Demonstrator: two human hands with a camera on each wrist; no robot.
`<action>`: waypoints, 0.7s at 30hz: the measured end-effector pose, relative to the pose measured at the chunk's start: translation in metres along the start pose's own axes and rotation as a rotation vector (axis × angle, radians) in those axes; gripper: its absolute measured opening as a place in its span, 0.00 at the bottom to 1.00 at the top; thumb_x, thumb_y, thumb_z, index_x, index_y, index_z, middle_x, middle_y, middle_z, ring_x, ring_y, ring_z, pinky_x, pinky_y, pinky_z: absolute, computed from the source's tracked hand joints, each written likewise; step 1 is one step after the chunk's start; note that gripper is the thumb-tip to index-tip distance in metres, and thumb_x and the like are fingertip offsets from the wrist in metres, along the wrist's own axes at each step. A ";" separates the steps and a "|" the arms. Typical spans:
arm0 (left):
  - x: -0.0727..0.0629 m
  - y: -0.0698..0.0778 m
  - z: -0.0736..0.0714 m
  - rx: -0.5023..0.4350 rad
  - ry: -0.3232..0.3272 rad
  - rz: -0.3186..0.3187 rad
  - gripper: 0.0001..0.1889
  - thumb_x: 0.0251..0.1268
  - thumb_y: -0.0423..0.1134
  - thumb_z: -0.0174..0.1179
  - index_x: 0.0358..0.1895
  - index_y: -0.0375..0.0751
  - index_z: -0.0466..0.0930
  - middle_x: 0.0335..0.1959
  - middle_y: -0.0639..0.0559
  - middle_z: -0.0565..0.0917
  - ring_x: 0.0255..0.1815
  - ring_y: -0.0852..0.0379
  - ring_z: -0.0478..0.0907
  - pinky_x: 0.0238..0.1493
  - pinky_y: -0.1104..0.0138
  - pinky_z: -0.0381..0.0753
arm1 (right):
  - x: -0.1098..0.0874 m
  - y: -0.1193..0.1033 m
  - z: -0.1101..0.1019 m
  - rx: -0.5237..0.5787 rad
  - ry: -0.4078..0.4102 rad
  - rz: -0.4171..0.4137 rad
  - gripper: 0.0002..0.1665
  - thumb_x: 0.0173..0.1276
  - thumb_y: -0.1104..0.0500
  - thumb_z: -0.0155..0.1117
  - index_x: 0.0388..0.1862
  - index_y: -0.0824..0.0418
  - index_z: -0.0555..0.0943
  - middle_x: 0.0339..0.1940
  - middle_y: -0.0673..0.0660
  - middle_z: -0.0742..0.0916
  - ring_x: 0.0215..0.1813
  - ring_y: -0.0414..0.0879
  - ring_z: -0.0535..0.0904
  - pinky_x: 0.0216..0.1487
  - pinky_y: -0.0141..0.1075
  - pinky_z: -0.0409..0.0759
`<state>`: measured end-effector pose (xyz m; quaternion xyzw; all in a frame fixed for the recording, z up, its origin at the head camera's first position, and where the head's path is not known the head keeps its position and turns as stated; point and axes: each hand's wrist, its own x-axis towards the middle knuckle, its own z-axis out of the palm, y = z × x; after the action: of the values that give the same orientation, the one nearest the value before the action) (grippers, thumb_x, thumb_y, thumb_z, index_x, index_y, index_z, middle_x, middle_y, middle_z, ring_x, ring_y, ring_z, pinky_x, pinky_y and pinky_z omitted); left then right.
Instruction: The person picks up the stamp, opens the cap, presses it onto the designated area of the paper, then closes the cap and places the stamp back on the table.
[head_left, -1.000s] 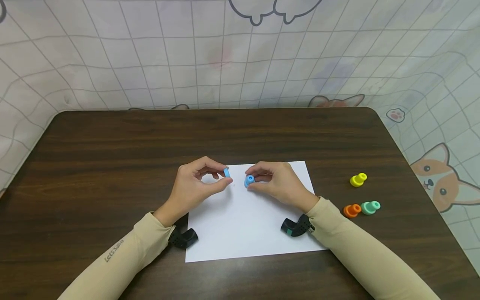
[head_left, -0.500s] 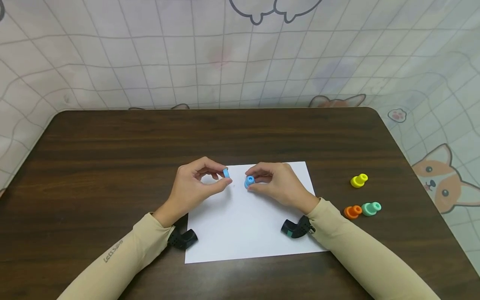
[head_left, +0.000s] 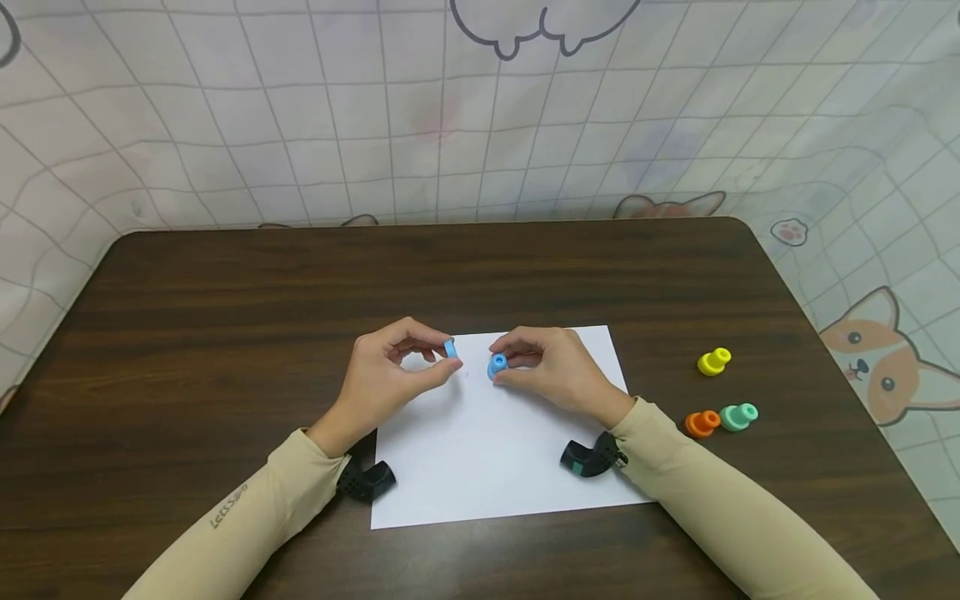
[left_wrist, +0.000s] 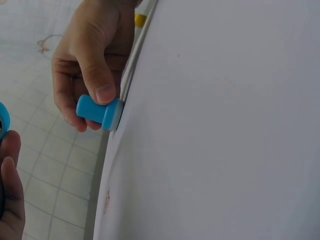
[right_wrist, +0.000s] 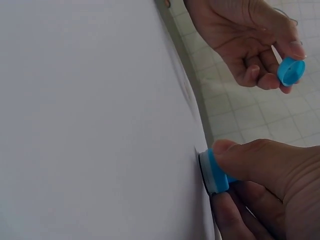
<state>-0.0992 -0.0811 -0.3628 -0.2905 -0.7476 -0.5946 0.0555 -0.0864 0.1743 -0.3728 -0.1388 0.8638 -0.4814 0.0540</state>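
– Hands barely shift since half a second ago; only the head view tips slightly, so the far edge of the dark wood-grain bench [head_left: 225,300] sits a touch lower. What has the left hand [head_left: 393,365] got?

– Its grip is a pinch, thumb against index finger, on a hollow round blue plastic cap [right_wrist: 291,72]. Cap is up off the white rectangular sheet of paper [head_left: 495,467], open side visible in the right wrist view.

– And the right hand [head_left: 558,367]?

– Grip grasping too: thumb and fingers round a blue plastic stamp [left_wrist: 102,112] with a knob handle, pale band at its base, dark rim beneath. Handle points up. Base is at the paper; whether it touches, cannot tell for sure.

– Cap and stamp together?

– Apart, side by side over the far part of the sheet, cap to the left. Small reddish mark [left_wrist: 107,201] on the paper between them, too faint to read.

– Off to the right?

– Three more stamp-shaped pieces on the bench: yellow piece [head_left: 714,362] farther back; orange piece [head_left: 702,424] and mint-green piece [head_left: 739,417] nearer, side by side. Contact between those two uncertain.

– Wearer's kit?

– Beige sleeves [head_left: 232,512], dark lettering on the left one, black curved device [head_left: 366,482] at each wrist. Behind, white grid-patterned cloth [head_left: 300,108] with cartoon animals.
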 end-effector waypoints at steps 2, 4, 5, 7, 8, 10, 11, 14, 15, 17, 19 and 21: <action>0.000 0.000 0.000 -0.003 0.001 0.000 0.14 0.52 0.25 0.77 0.41 0.38 0.87 0.39 0.43 0.91 0.37 0.58 0.84 0.45 0.73 0.87 | 0.000 -0.001 0.000 -0.006 0.004 -0.004 0.19 0.60 0.60 0.81 0.51 0.57 0.88 0.49 0.55 0.92 0.48 0.44 0.91 0.55 0.33 0.88; 0.000 0.000 0.000 -0.003 0.002 0.002 0.13 0.52 0.26 0.77 0.41 0.38 0.87 0.38 0.43 0.91 0.37 0.59 0.84 0.45 0.73 0.87 | -0.001 -0.002 0.000 -0.018 0.010 -0.015 0.19 0.60 0.60 0.81 0.51 0.57 0.88 0.49 0.54 0.92 0.48 0.44 0.91 0.55 0.33 0.88; 0.000 0.000 0.000 -0.003 0.003 0.003 0.13 0.52 0.26 0.77 0.41 0.38 0.87 0.38 0.43 0.91 0.37 0.59 0.84 0.45 0.73 0.87 | -0.001 -0.002 0.000 -0.024 0.013 -0.021 0.19 0.60 0.60 0.81 0.51 0.57 0.88 0.48 0.54 0.92 0.48 0.43 0.91 0.55 0.32 0.88; 0.000 0.000 0.000 -0.001 0.004 0.005 0.13 0.53 0.26 0.77 0.41 0.38 0.87 0.38 0.43 0.91 0.36 0.59 0.83 0.45 0.73 0.86 | -0.001 -0.004 -0.002 -0.034 0.019 -0.036 0.19 0.60 0.59 0.81 0.51 0.56 0.88 0.48 0.53 0.92 0.48 0.43 0.91 0.56 0.32 0.88; 0.000 0.000 0.000 0.001 0.004 0.005 0.13 0.53 0.26 0.77 0.41 0.38 0.87 0.38 0.43 0.91 0.36 0.60 0.83 0.45 0.73 0.86 | -0.002 -0.005 -0.002 -0.033 0.021 -0.041 0.19 0.60 0.59 0.81 0.51 0.56 0.88 0.48 0.52 0.92 0.49 0.42 0.91 0.56 0.32 0.88; 0.001 0.000 0.000 0.003 0.004 0.005 0.13 0.53 0.26 0.77 0.42 0.38 0.87 0.39 0.44 0.91 0.36 0.60 0.83 0.45 0.73 0.86 | -0.002 -0.007 -0.004 -0.025 0.027 -0.047 0.18 0.60 0.59 0.81 0.50 0.55 0.89 0.47 0.52 0.92 0.49 0.42 0.91 0.56 0.32 0.88; 0.001 0.000 0.000 0.004 0.004 0.005 0.13 0.53 0.26 0.77 0.42 0.38 0.87 0.39 0.44 0.91 0.36 0.60 0.83 0.45 0.73 0.86 | -0.002 -0.008 -0.005 -0.022 0.029 -0.050 0.18 0.60 0.59 0.81 0.50 0.55 0.89 0.47 0.52 0.92 0.49 0.42 0.91 0.56 0.32 0.88; 0.001 0.001 0.000 0.005 0.001 0.001 0.13 0.53 0.27 0.77 0.42 0.38 0.87 0.39 0.44 0.91 0.36 0.61 0.83 0.45 0.73 0.86 | -0.002 -0.010 -0.008 -0.003 0.036 -0.061 0.18 0.59 0.60 0.81 0.49 0.56 0.88 0.47 0.52 0.92 0.49 0.43 0.91 0.56 0.32 0.88; 0.001 0.001 0.000 0.005 0.001 0.000 0.13 0.53 0.27 0.77 0.42 0.38 0.87 0.39 0.44 0.91 0.36 0.61 0.83 0.45 0.73 0.86 | -0.002 -0.011 -0.010 0.002 0.038 -0.063 0.18 0.59 0.60 0.81 0.49 0.56 0.89 0.47 0.52 0.92 0.49 0.43 0.91 0.56 0.32 0.88; 0.000 0.001 0.000 0.004 0.001 0.000 0.13 0.54 0.27 0.76 0.42 0.38 0.87 0.39 0.43 0.91 0.36 0.60 0.83 0.45 0.73 0.86 | -0.002 -0.013 -0.012 0.019 0.041 -0.071 0.18 0.59 0.61 0.81 0.49 0.57 0.88 0.47 0.54 0.92 0.49 0.44 0.90 0.56 0.33 0.88; 0.000 0.001 0.000 -0.002 0.001 0.002 0.13 0.54 0.26 0.76 0.42 0.38 0.87 0.38 0.43 0.91 0.36 0.60 0.83 0.45 0.73 0.86 | -0.003 -0.015 -0.015 0.038 0.043 -0.073 0.18 0.60 0.61 0.81 0.49 0.58 0.88 0.48 0.55 0.92 0.48 0.45 0.90 0.56 0.33 0.88; 0.000 0.002 0.000 -0.002 0.000 0.001 0.13 0.54 0.26 0.76 0.42 0.38 0.87 0.38 0.43 0.91 0.36 0.59 0.83 0.45 0.73 0.87 | -0.004 -0.018 -0.018 0.052 0.048 -0.083 0.18 0.60 0.62 0.80 0.50 0.60 0.88 0.48 0.56 0.92 0.48 0.46 0.90 0.56 0.33 0.88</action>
<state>-0.0982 -0.0807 -0.3612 -0.2911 -0.7469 -0.5952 0.0557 -0.0833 0.1811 -0.3489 -0.1614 0.8456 -0.5085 0.0167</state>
